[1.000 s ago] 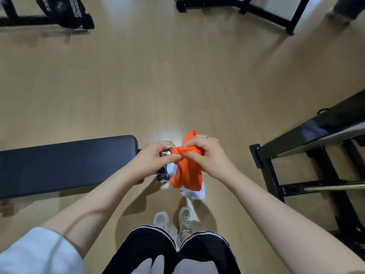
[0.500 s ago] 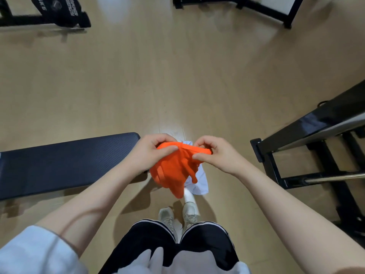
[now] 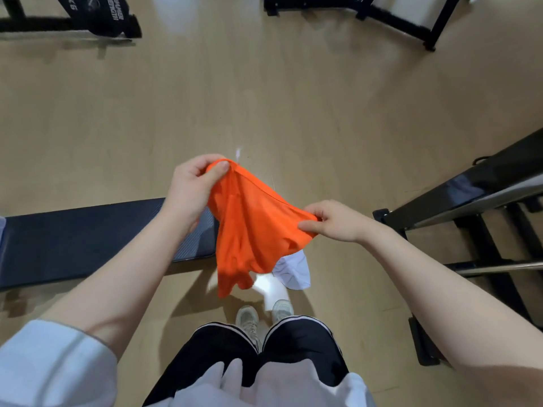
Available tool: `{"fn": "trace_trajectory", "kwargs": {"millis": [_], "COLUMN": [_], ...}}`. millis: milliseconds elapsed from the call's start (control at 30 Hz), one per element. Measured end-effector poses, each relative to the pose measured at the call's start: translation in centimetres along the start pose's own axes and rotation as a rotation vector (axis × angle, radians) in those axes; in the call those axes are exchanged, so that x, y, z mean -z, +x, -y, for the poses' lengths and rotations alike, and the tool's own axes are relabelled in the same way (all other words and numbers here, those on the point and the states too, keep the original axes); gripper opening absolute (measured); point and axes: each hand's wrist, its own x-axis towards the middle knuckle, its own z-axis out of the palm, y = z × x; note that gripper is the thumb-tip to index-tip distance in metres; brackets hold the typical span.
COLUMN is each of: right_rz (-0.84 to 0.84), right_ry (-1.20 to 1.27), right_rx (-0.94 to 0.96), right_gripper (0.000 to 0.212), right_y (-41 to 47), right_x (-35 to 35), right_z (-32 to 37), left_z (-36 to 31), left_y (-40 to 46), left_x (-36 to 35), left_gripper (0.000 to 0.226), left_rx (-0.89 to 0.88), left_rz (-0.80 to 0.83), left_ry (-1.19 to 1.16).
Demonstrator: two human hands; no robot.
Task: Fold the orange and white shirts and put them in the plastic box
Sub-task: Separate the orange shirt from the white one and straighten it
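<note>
A light wooden floor (image 3: 293,107) carried a black padded bench (image 3: 88,239) at the left, black metal frames (image 3: 482,239) at the right and far side, and the person's pale sneakers (image 3: 248,318), set close together.

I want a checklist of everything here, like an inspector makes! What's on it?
Surface: light wooden floor; black padded bench at left.
Job's things: orange shirt held up, unfolded; white shirt partly hidden behind it; plastic box not seen.
Clutter: nothing seen.
Hands: left hand and right hand each pinch the orange shirt's top edge.
Cables: nothing seen.
Surroundings: black metal rack at right; more black frames along the top.
</note>
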Motion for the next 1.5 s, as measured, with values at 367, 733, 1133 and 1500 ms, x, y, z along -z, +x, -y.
{"fn": "trace_trajectory", "kwargs": {"millis": [367, 733, 1133, 1500], "right_rz": [-0.335, -0.14, -0.491, -0.418], "right_ry": [0.706, 1.155, 0.783, 0.796], "right_rx": [-0.174, -0.143, 0.023, 0.017], "right_gripper": [0.011, 0.051, 0.025, 0.021], "right_y": [-2.8, -6.7, -6.0, -5.3], "right_x": [1.1, 5.9, 1.9, 3.3], "right_z": [0.3, -4.7, -6.4, -4.6], "left_z": [1.5, 0.4, -2.4, -1.8], "left_y": [-3.8, -5.6, -5.6, -3.8], "left_x": [-8.4, -16.0, -18.9, -14.2], "left_gripper": [0.015, 0.02, 0.02, 0.019], "left_rx": [-0.017, 0.116, 0.071, 0.026], "left_rz": [0.343, 0.271, 0.204, 0.203], "left_ry": [0.222, -0.066, -0.013, 0.124]}}
